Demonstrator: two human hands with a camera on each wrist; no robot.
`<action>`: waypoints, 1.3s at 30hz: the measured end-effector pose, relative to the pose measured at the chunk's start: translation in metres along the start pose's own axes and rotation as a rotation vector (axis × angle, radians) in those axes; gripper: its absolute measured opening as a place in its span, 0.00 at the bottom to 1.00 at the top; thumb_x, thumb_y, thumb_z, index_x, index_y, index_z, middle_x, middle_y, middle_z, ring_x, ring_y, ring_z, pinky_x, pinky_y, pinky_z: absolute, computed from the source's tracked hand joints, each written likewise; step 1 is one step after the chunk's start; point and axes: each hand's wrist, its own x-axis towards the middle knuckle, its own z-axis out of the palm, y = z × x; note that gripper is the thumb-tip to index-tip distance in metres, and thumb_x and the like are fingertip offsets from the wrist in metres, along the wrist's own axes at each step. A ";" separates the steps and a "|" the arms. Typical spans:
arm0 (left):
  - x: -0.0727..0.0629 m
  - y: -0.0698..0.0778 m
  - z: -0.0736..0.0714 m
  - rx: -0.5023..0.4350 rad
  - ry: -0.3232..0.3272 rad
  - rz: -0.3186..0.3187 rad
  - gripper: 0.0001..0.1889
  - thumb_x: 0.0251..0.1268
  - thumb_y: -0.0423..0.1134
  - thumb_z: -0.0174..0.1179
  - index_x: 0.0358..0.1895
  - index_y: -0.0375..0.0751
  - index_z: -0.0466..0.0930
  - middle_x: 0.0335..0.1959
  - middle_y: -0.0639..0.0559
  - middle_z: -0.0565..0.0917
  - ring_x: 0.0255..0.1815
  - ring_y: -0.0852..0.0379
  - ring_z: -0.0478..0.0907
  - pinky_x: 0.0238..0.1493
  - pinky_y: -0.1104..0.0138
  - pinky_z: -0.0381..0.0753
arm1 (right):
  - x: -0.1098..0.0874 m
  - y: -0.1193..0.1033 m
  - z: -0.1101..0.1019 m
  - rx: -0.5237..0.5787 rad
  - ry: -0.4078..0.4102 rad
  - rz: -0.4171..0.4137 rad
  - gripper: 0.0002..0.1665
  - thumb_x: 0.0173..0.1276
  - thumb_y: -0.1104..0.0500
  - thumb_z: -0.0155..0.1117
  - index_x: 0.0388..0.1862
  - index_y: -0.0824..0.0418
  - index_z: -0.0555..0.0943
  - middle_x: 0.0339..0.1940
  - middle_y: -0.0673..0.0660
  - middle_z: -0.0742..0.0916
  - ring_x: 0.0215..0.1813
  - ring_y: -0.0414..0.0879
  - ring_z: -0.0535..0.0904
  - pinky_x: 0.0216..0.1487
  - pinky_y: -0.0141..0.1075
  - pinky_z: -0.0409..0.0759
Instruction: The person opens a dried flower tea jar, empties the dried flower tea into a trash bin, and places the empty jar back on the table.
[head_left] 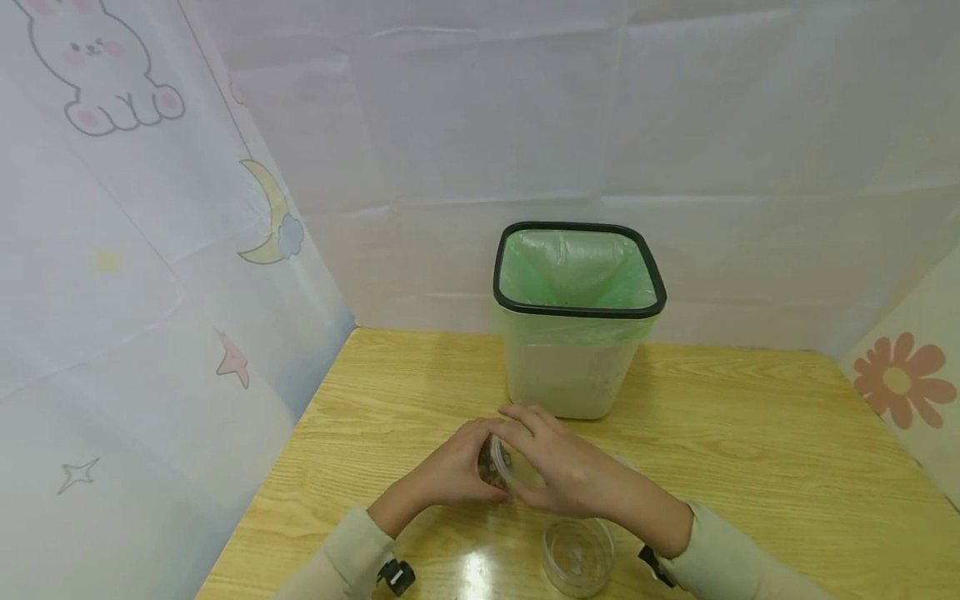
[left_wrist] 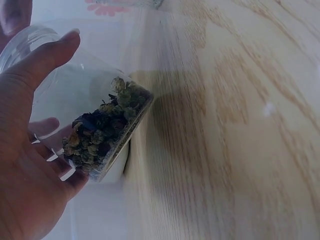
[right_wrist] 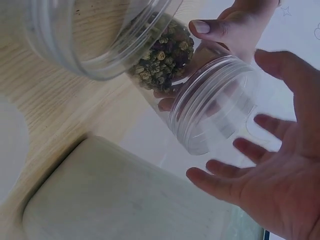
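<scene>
My left hand (head_left: 452,468) grips a clear plastic jar (left_wrist: 85,85) and holds it tilted over the table, thumb on one side and fingers around the other. Dried flower buds (right_wrist: 162,57), greenish, yellow and dark, lie heaped toward the jar's base. The jar's ribbed end (right_wrist: 200,115) points at my right palm. Fingers spread and relaxed, my right hand (head_left: 570,468) is beside that end; in the right wrist view a gap shows between its fingertips and the jar. Below my right hand, a second round clear container (head_left: 577,557) stands on the table.
A pale bin (head_left: 570,371) with a black rim and green liner stands just beyond my hands on the wood-grain table (head_left: 405,375). A white round thing (right_wrist: 11,145) lies partly in view near it. Printed cloth (head_left: 450,150) hangs behind and at both sides.
</scene>
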 end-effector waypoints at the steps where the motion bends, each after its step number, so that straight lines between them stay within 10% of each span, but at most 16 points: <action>1: 0.000 0.000 0.000 0.002 0.004 -0.005 0.52 0.49 0.53 0.80 0.77 0.52 0.59 0.72 0.52 0.69 0.70 0.52 0.66 0.69 0.52 0.72 | 0.000 -0.001 0.000 0.011 0.014 0.028 0.47 0.62 0.49 0.77 0.76 0.56 0.67 0.75 0.63 0.69 0.74 0.59 0.67 0.61 0.50 0.80; 11: 0.002 -0.002 0.001 0.023 0.033 -0.052 0.55 0.49 0.57 0.79 0.78 0.42 0.58 0.72 0.49 0.68 0.67 0.53 0.69 0.65 0.56 0.76 | 0.003 -0.005 0.004 0.050 0.056 0.259 0.52 0.63 0.39 0.74 0.79 0.58 0.64 0.75 0.66 0.68 0.69 0.66 0.71 0.55 0.57 0.82; 39: 0.002 -0.001 0.002 0.028 0.028 -0.028 0.52 0.47 0.54 0.81 0.77 0.52 0.61 0.70 0.56 0.70 0.67 0.56 0.69 0.66 0.55 0.75 | 0.001 -0.005 0.004 0.018 0.013 0.120 0.47 0.59 0.52 0.80 0.75 0.55 0.68 0.70 0.63 0.73 0.68 0.60 0.72 0.56 0.52 0.82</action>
